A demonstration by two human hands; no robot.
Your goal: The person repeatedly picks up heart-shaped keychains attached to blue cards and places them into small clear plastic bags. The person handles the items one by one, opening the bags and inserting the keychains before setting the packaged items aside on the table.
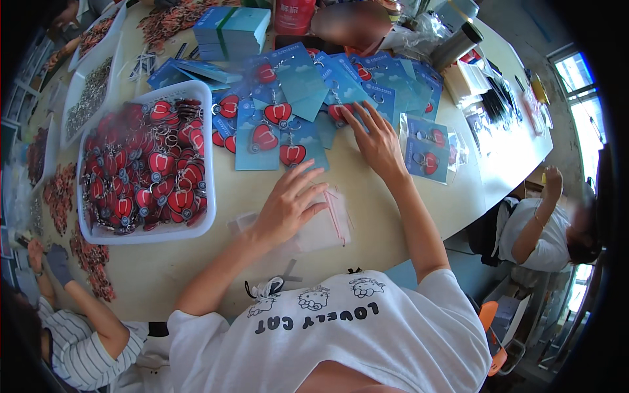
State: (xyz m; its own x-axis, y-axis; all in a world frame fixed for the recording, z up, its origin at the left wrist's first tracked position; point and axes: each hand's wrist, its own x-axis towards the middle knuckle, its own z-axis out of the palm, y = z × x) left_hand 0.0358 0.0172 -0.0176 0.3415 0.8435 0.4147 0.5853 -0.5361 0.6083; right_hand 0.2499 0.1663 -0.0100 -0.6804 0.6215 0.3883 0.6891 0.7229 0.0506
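Note:
My left hand [287, 204] is open, its fingers spread over a stack of clear zip bags [321, 229] with a red seal line. My right hand [379, 143] reaches farther out, fingers stretched, with the fingertips at a red heart-shaped keychain [336, 112] on a blue card. Around it lies a spread of blue cards [303, 90], several with red keychains on them. Nearest my left fingertips is another red keychain [292, 154]. To the right of my right hand lies a clear bag [426, 149] with a blue card and red keychains inside.
A white basket [211, 164] full of red keychains stands on the left. Behind are a banded stack of blue cards [229, 36], a red container [293, 16] and a dark flask [458, 46]. Co-workers sit at left and right; one wears a grey glove [59, 263].

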